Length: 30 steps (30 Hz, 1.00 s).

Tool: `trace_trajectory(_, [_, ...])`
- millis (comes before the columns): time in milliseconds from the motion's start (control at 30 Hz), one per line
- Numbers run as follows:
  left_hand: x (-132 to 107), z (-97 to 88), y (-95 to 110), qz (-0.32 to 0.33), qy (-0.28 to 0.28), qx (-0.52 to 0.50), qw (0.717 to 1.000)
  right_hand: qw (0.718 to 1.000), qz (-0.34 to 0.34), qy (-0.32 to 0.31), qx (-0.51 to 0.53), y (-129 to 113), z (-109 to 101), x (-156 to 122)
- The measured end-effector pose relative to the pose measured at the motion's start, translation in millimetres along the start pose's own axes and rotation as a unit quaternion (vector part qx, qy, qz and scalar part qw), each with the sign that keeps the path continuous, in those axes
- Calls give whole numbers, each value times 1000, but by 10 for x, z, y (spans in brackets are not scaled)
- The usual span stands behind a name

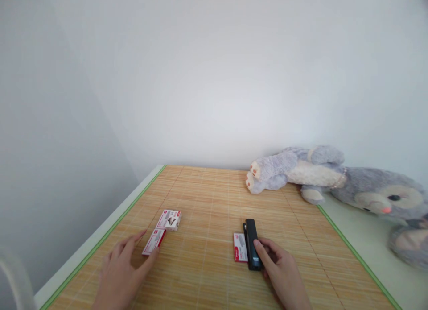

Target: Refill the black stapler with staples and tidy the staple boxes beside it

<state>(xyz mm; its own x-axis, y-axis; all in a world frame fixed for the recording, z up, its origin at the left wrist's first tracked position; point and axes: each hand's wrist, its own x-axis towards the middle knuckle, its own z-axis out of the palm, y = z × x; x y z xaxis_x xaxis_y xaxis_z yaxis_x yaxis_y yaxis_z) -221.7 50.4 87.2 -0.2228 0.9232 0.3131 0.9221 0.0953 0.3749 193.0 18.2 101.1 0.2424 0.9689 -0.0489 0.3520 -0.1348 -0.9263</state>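
My right hand [282,272] rests on the near end of a black stapler [252,247] lying flat on the bamboo mat [207,221]; the fingers curl over it. A small red-and-white staple box [240,247] lies flat against the stapler's left side. My left hand [122,270] is spread flat on the mat, its fingers apart and touching the near edge of another red-and-white staple box [154,241]. A third such box [169,220] sits just beyond that one.
A grey plush rabbit [334,178] lies along the back right, partly on the mat and partly on the white tabletop [364,243]. White walls close in at the back and left. The mat has a green border [133,203].
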Motion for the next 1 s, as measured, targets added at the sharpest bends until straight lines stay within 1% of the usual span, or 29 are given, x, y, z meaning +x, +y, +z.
trace_trajectory(67, [48,-31,-112,46,-51,-32,997,1000,0,-1,-2,-4,-6,5])
trace_trajectory(133, [91,-55,-86,86,-107,-68,988,1000,1,0,-1,-1,-6,8])
trace_trajectory(200, [123,-87,40,89,-162,-98,978,1000,-1,3,6,-4,-3,5])
trace_trajectory(267, [124,-132,209,81,-224,-124,963,1000,-5,10,17,-24,0,-3])
trace_trajectory(333, [85,-193,372,74,-279,-144,947,999,-9,18,27,-57,0,-14])
trace_trajectory(400, [15,-267,495,70,-322,-163,930,999,-12,21,30,-93,-1,-23])
trace_trajectory(500, [-97,-384,593,74,-372,-177,908,999,-14,17,23,-130,-3,-28])
trace_trajectory(600, [-165,-461,658,73,-412,-160,894,1000,-11,19,18,-128,0,-23])
trace_trajectory(667, [-188,-460,747,68,-411,-147,897,1000,-10,18,17,-106,6,-15])
trace_trajectory(733, [-204,-410,910,67,-383,-132,912,1000,-18,12,13,-72,16,-5])
trace_trajectory(800, [-211,-319,1147,72,-347,-125,927,1000,-29,6,7,-39,26,4])
trace_trajectory(900, [-179,-146,1566,101,-299,-152,937,1000,-31,3,2,-7,34,21])
trace_trajectory(933, [-155,-89,1696,113,-292,-160,936,1000,-29,4,1,-2,35,28])
trace_trajectory(1000, [-93,16,1908,136,-295,-169,930,1000,-29,2,-3,6,36,41])
